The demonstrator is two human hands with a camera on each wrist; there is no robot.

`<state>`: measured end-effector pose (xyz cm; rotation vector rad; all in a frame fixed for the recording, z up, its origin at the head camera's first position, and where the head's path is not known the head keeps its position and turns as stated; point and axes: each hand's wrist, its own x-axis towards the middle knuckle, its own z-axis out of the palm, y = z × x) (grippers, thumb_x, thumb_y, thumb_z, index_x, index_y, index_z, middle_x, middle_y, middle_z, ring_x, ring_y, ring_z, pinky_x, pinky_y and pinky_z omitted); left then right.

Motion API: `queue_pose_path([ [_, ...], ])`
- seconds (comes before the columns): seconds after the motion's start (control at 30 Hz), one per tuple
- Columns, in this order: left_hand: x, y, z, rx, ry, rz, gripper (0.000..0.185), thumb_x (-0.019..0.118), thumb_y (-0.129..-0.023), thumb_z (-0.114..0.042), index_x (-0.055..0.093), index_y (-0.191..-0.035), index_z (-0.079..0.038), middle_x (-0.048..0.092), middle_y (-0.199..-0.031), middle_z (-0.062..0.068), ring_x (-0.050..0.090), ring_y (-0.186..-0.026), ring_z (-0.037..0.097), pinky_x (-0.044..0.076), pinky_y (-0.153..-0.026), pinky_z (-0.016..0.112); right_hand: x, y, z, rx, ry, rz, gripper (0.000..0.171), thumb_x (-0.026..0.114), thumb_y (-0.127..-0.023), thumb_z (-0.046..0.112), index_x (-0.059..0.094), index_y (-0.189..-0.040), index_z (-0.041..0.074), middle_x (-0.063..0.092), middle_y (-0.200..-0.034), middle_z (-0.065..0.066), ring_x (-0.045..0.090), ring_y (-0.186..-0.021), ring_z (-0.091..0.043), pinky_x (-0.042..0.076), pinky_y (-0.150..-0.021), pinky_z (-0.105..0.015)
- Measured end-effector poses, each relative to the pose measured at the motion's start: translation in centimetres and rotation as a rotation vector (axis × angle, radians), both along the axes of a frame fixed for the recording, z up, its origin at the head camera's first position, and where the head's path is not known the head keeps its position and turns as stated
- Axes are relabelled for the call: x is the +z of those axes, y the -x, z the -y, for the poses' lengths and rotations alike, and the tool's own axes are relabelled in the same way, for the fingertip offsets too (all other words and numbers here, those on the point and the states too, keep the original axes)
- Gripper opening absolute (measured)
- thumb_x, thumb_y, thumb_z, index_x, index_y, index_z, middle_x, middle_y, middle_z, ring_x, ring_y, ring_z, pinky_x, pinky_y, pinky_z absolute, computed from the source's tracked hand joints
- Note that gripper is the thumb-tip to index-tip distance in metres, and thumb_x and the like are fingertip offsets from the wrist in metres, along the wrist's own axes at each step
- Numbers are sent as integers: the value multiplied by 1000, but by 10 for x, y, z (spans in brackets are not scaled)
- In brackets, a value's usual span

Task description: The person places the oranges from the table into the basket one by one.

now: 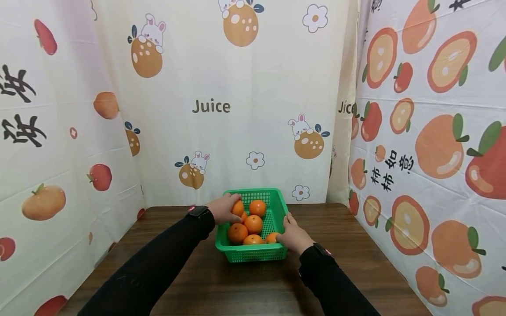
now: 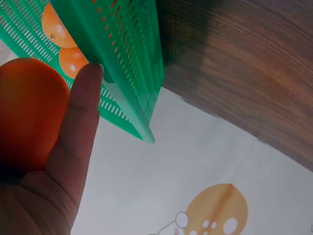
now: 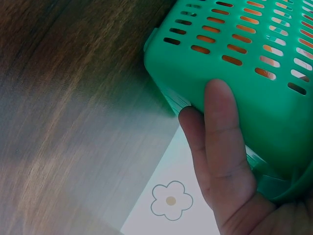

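Observation:
A green plastic basket (image 1: 253, 253) with slotted walls stands on the table, several oranges (image 1: 254, 224) inside it. At its left rim my left hand (image 1: 224, 209) holds an orange (image 2: 29, 112) against the palm; one finger (image 2: 83, 100) reaches along the rim in the left wrist view. My right hand (image 1: 296, 236) grips the basket's near right side, the thumb over the rim by an orange (image 1: 272, 238). In the right wrist view its fingers (image 3: 222, 127) lie along the outside of the slotted wall.
The dark wooden table (image 1: 189, 276) has its far edge just behind the basket. Printed cloth hangs at the back (image 1: 253, 145), with more cloth on the left (image 1: 71, 162) and right (image 1: 395, 175).

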<state>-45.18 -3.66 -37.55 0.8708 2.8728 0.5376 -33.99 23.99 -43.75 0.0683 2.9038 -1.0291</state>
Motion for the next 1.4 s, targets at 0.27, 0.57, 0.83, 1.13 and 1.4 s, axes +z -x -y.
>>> queue_pose_path([
  [0.27,-5,4,9,53,-15,19,81,85,-91,-38,45,-158,-20,54,-139,14,61,-99,24,55,-82,38,0,0,0,-6,3,2,85,66,-104,21,16,-170,4,2,-181,-10,61,-77,-23,53,-60,-33],
  [0.57,-8,3,10,0,19,-4,70,84,-94,-34,49,-153,-19,57,-132,14,61,-97,24,55,-83,39,1,-4,0,7,-3,-8,84,66,-104,20,17,-170,3,3,-181,-12,61,-77,-23,51,-61,-33],
  [0.83,-2,-3,6,-12,33,9,69,84,-94,-39,49,-151,-21,55,-130,12,61,-96,22,55,-80,36,3,-5,0,9,-27,-16,84,66,-104,22,18,-169,2,5,-181,-14,62,-89,-24,48,-64,-32],
  [1.13,2,-3,-7,-2,39,-8,72,85,-92,-43,50,-151,-22,57,-129,10,60,-95,22,53,-80,38,3,-4,0,9,-31,-17,83,66,-103,22,19,-169,1,5,-181,-14,62,-91,-25,48,-64,-32],
  [1.4,9,-16,-21,-10,43,-2,74,83,-92,-43,48,-153,-22,57,-139,13,60,-103,24,55,-91,45,3,-4,0,5,-29,-5,83,66,-104,23,19,-170,3,4,-181,-13,62,-89,-24,49,-64,-32],
])
